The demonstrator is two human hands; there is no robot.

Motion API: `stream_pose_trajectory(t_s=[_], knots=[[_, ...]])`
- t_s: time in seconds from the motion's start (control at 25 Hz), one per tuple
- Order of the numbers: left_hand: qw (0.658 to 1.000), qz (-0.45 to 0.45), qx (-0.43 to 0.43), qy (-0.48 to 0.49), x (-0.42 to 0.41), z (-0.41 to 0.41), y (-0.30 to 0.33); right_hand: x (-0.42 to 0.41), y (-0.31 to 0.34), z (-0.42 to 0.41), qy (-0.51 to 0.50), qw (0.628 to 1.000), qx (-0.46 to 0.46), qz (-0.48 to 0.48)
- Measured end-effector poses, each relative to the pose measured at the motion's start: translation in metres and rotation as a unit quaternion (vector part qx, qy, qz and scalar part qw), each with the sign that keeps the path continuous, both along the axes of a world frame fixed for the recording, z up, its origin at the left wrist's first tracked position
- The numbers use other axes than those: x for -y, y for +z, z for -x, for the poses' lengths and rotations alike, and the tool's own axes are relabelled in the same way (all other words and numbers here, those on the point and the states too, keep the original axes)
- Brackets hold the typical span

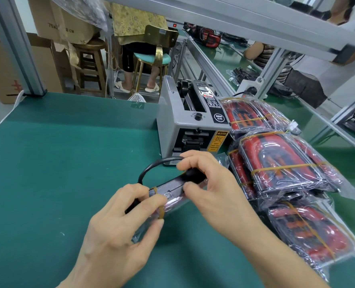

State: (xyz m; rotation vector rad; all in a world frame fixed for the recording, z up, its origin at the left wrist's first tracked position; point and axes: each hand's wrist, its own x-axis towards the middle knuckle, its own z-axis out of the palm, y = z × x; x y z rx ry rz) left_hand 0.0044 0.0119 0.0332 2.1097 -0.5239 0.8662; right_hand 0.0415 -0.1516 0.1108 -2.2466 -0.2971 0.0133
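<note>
One clear plastic pouch (172, 192), black cable loop (151, 167) poking out, one tan rubber band (161, 210) round it, held just in front of the grey tape machine (184, 125). Fingers of the left hand (118, 229) pinch the banded end, and the right hand (212, 183) curls its fingers round the other. At least four red-black bagged packs (286, 163) are piled right of the machine.

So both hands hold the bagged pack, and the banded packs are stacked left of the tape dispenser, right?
No: the head view shows the banded packs stacked right of the tape dispenser. The left hand and right hand do hold the bagged pack.
</note>
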Motion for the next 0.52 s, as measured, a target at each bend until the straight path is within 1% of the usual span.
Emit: stream_pose_trajectory(t_s=[0.08, 0.2, 0.36, 0.44, 0.52], knots=[[1.0, 0.003, 0.002, -0.004, 0.0, 0.001, -0.001, -0.004, -0.003, 0.002, -0.007, 1.0, 0.003, -0.018], [1.0, 0.008, 0.002, -0.01, -0.001, 0.001, -0.001, -0.01, -0.009, 0.005, 0.003, 0.999, 0.035, 0.016], [1.0, 0.018, -0.016, -0.008, -0.002, 0.001, 0.002, 0.003, -0.003, 0.001, 0.0, 1.0, -0.004, -0.023], [1.0, 0.019, -0.021, -0.013, -0.002, 0.001, 0.003, 0.004, 0.003, 0.001, 0.022, 0.999, -0.033, 0.005], [1.0, 0.013, -0.02, -0.011, -0.002, 0.002, 0.004, 0.001, 0.007, 0.001, 0.045, 0.996, -0.048, 0.063]])
